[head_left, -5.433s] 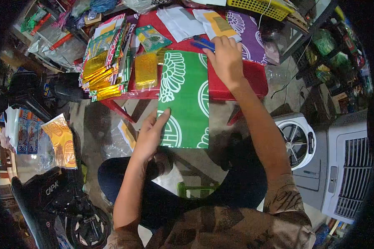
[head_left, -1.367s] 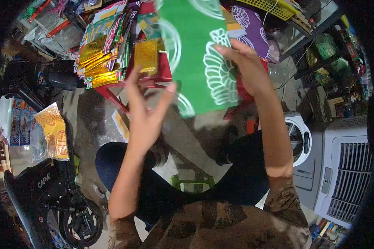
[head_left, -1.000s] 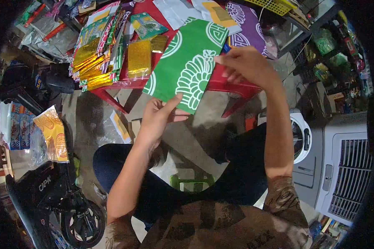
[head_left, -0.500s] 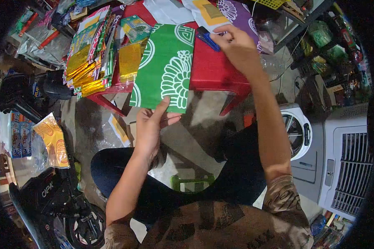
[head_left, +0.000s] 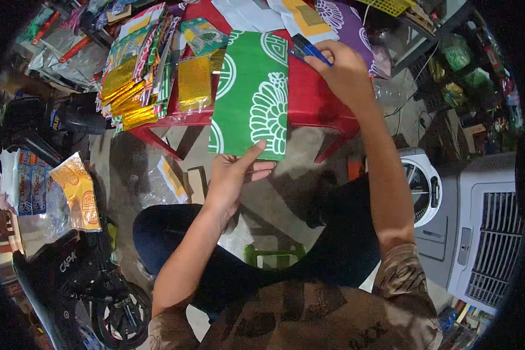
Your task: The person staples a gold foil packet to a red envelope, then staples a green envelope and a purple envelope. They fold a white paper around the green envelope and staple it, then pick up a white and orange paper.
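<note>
Green packet (head_left: 251,87), white floral print

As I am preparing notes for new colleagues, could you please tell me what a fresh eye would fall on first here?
Probably the white-patterned green sheet, held in the left hand over the near edge of the red table. Next might come the gold packets on the table's left, then the blue tool in the right hand.

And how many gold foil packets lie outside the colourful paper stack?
2: one just right of the stack, another partly behind the green white-patterned sheet; more may be hidden.
</note>
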### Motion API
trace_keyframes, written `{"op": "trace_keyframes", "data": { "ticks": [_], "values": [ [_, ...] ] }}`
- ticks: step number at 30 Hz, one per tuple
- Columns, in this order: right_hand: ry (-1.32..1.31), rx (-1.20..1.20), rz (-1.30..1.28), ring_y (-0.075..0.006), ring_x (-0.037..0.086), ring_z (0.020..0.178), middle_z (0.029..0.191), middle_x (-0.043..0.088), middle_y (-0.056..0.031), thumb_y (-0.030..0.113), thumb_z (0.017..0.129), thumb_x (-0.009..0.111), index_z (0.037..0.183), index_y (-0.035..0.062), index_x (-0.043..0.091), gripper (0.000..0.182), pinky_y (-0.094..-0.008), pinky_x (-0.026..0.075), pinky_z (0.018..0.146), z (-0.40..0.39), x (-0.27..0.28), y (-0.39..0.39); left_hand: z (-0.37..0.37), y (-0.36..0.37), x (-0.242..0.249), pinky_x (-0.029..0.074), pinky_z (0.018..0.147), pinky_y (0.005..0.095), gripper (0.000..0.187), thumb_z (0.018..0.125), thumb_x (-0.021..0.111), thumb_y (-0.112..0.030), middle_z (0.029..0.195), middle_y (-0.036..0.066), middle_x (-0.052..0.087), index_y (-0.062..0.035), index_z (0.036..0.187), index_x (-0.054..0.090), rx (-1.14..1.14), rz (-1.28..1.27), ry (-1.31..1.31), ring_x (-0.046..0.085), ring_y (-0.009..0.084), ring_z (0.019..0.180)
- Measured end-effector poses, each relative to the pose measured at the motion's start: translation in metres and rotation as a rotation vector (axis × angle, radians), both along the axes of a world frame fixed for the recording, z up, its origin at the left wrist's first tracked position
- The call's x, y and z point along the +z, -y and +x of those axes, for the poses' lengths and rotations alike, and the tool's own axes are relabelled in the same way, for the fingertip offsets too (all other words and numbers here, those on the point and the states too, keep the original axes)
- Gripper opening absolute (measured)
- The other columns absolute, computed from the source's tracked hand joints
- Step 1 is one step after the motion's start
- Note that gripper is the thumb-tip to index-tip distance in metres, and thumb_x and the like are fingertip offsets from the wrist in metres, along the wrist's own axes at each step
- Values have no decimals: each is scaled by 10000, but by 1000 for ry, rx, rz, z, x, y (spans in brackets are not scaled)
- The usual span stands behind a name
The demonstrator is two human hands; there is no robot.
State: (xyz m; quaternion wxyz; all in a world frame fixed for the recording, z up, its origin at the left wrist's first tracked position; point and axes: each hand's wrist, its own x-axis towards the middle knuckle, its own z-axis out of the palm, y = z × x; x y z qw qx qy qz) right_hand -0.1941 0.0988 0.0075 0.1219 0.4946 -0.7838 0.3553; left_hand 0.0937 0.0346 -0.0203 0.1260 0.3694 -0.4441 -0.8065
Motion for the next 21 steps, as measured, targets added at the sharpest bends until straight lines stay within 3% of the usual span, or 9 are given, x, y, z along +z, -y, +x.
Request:
{"op": "trace_keyframes", "data": {
  "ticks": [5,8,10,11,12,18,21],
  "values": [
    [370,471,78,-173,676,776,851,713,-98,174,823,804,1072,25,674,318,-329,541,740,38,22,-26,9,-11,6,587,719,290,321,915,756,-254,1008,64,723,-41,1138,667,-33,33,-16,718,179,796],
    [434,556,347,-117,619,841,876,681,-56,103,821,797,1079,-15,651,319,-289,506,817,55,35,-34,16,-20,0,588,678,277,330,923,748,-253,997,74,720,-28,1147,656,-38,65,8,721,189,764],
    [463,557,375,-123,621,806,844,675,-60,64,811,777,1051,-26,648,287,-293,508,787,58,30,-35,19,-26,-1,588,654,271,330,923,747,-251,990,75,718,-26,1146,655,-31,83,13,721,192,738],
    [463,551,386,-125,620,795,832,671,-64,53,808,773,1048,-24,648,281,-295,508,780,59,28,-34,20,-26,-2,610,686,287,406,935,736,-234,1045,128,706,42,1203,608,-43,84,-4,739,226,786],
    [461,542,396,-126,619,784,820,668,-67,41,804,768,1044,-22,649,275,-297,509,773,60,27,-34,20,-26,-2,609,681,286,403,934,737,-234,1043,128,706,41,1200,611,-40,65,-3,739,226,782],
    [133,362,290,-231,670,759,822,684,-133,136,840,749,1052,9,664,261,-353,525,747,50,14,-20,18,-25,5,605,655,281,381,933,739,-236,1029,117,709,33,1179,630,-37,17,-14,737,219,757],
    [33,278,276,-361,694,830,880,702,-171,216,827,747,1023,72,671,255,-452,541,783,33,6,-9,19,-25,6,599,645,279,368,933,738,-243,1024,108,713,29,1162,643,-48,8,-23,734,213,742]
  ]
}}
